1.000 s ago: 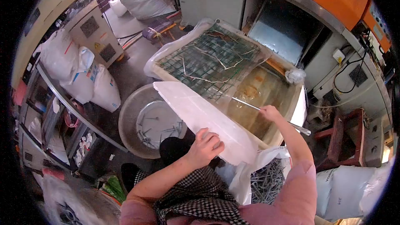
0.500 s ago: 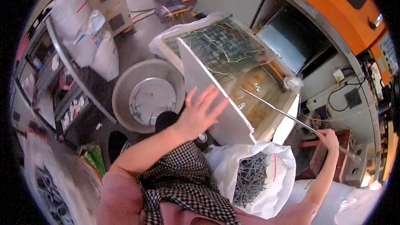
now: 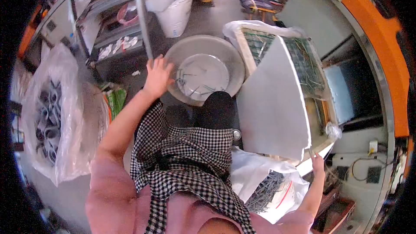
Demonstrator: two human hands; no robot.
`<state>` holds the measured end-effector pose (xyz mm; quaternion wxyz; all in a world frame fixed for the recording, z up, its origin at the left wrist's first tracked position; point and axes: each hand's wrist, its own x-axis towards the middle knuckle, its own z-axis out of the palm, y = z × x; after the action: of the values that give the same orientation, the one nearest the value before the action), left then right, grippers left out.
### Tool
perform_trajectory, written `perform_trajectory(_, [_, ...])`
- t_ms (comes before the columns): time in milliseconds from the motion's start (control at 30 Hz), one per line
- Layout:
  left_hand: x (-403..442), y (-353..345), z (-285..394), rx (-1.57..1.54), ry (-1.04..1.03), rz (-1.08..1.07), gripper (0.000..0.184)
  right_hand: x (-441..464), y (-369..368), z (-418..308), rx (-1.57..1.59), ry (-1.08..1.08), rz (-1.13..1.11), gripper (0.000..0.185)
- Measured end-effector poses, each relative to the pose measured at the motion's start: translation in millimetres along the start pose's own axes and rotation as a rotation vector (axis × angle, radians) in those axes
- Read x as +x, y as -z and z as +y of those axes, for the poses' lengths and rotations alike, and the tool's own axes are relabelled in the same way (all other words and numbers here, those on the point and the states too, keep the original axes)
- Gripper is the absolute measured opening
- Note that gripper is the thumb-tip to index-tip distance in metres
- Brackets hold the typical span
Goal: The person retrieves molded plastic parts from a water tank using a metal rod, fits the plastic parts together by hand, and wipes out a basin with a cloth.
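My left hand [image 3: 159, 76] is raised with its fingers spread, holding nothing, just left of the rim of a round grey basin [image 3: 173, 50]. A few thin grey pieces lie on the basin's bottom. At the right, my right hand [image 3: 317, 161] has its fingers closed round a thin metal rod [image 3: 310, 151], mostly hidden behind a white board. That white board [image 3: 273, 104] stands tilted against the near side of a water tub [image 3: 238, 32] with green mesh [image 3: 310, 67]. Below the board, an open white sack [image 3: 251, 169] holds many grey pieces [image 3: 265, 192].
A clear plastic bag of grey curved parts [image 3: 50, 121] stands at the left. Behind are a metal rack [image 3: 115, 39] and white sacks [image 3: 172, 13]. An orange and grey machine [image 3: 385, 56] borders the right, above a red-brown stand [image 3: 342, 216].
The view has turned left. My left hand has left the white board and moved to the basin's left side. My right hand has drawn the rod back from the tub's water toward the near right.
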<state>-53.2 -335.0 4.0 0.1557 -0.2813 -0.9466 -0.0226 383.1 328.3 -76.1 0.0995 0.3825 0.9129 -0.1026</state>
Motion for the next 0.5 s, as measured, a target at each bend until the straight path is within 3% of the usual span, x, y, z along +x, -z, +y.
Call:
perform_trajectory(33, [-1.8, 3.3, -10.9, 0.047, 0.067, -0.036, 0.054, 13.1, 3.0, -1.7, -0.252, 0.101, 0.074, 0.043])
perform_trajectory(67, [-0.2, 4.3, -22.5, 0.047, 0.090, -0.047, 0.054, 28.8, 14.5, -2.6, -0.251, 0.073, 0.110, 0.045])
perform_trajectory(133, [5.1, 0.6, -40.4, 0.118, 0.237, -0.324, 0.061, 64.5, 65.7, -24.7, 0.048, 0.064, 0.252, 0.043])
perform_trajectory(167, [8.5, -6.2, -48.5, 0.113, 0.243, -0.339, 0.061, 61.9, 107.1, -68.5, -0.060, 0.293, 0.484, 0.038])
perform_trajectory(200, [13.3, -13.0, -55.4, 0.097, 0.227, -0.475, 0.061, 57.9, 141.6, -116.1, 0.053, 0.297, 0.619, 0.029])
perform_trajectory(233, [20.0, -21.5, -62.8, 0.078, 0.203, -0.614, 0.060, 56.9, 176.3, -159.3, -0.026, 0.421, 0.739, 0.029])
perform_trajectory(300, [38.9, -31.7, -60.6, 0.055, 0.165, -0.751, 0.057, 42.0, 224.3, -273.1, 0.287, 0.560, 0.740, 0.029])
perform_trajectory(367, [50.2, -59.5, -64.3, -0.094, 0.099, -0.725, 0.055, 17.0, 237.8, -387.6, 0.296, 0.648, 0.645, 0.028])
perform_trajectory(433, [70.3, -69.4, -58.2, -0.142, 0.077, -0.760, 0.052, 7.7, 212.4, -486.4, 0.334, 0.628, 0.445, 0.028])
perform_trajectory(467, [80.0, -74.5, -59.0, -0.181, 0.067, -0.780, 0.050, 17.7, 188.7, -524.6, 0.236, 0.764, 0.307, 0.031])
perform_trajectory(500, [86.5, -81.1, -64.3, -0.195, 0.057, -0.790, 0.050, 46.0, 146.2, -552.8, 0.372, 0.951, 0.117, 0.032])
